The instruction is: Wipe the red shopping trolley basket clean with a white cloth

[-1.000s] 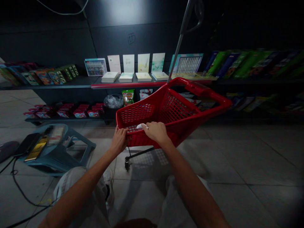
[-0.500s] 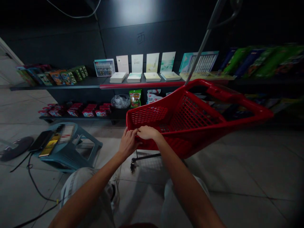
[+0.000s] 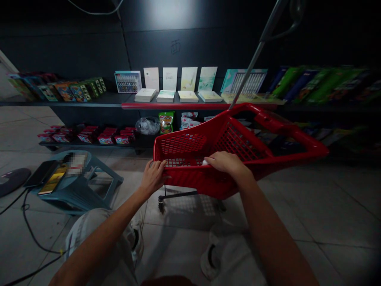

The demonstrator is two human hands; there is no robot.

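Note:
A red plastic shopping cart [image 3: 205, 178] with lattice walls stands in front of me, its handle end to the right. My left hand [image 3: 153, 174] is closed over the near left corner of its rim. Farther right, on the near long rim, lies my right hand [image 3: 228, 162], its fingers closed on a small white wad [image 3: 204, 162] that looks like a wipe or cloth. Most of the wad is hidden under the fingers. The part of the basket floor I can see shows red lattice only.
Behind the cart runs a dark shelf [image 3: 98, 99] with books, boxes and bagged goods. A metal pole [image 3: 251, 63] rises at the cart's far side. To my left, a blue-grey stool [image 3: 104, 178] carries a phone and other items; black cables [image 3: 32, 234] lie on the floor.
My right hand has slid right along the near rim, away from my left hand, and the white wad now shows at its fingers. The left hand stays at the corner. The view has shifted slightly.

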